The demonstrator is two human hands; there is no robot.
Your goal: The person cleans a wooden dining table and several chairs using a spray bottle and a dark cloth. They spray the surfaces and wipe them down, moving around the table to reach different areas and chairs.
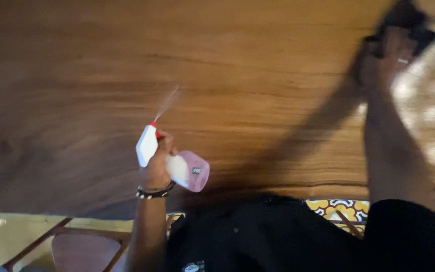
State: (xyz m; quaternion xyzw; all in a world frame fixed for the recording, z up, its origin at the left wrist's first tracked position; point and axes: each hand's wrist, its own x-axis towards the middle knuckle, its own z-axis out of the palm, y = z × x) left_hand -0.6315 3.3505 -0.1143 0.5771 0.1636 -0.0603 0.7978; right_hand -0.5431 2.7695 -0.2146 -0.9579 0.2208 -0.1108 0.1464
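Note:
My left hand grips a spray bottle with a white trigger head, a red nozzle and a pink translucent body. A thin jet of mist leaves the nozzle toward the wooden tabletop. A beaded bracelet sits on that wrist. My right hand reaches far across the table at the upper right and presses on a dark cloth, which is blurred.
A wooden chair with a curved seat stands at the lower left over a yellowish floor. A yellow patterned floor or rug shows beyond the table's near edge. Bright light reflections lie on the wood at the right.

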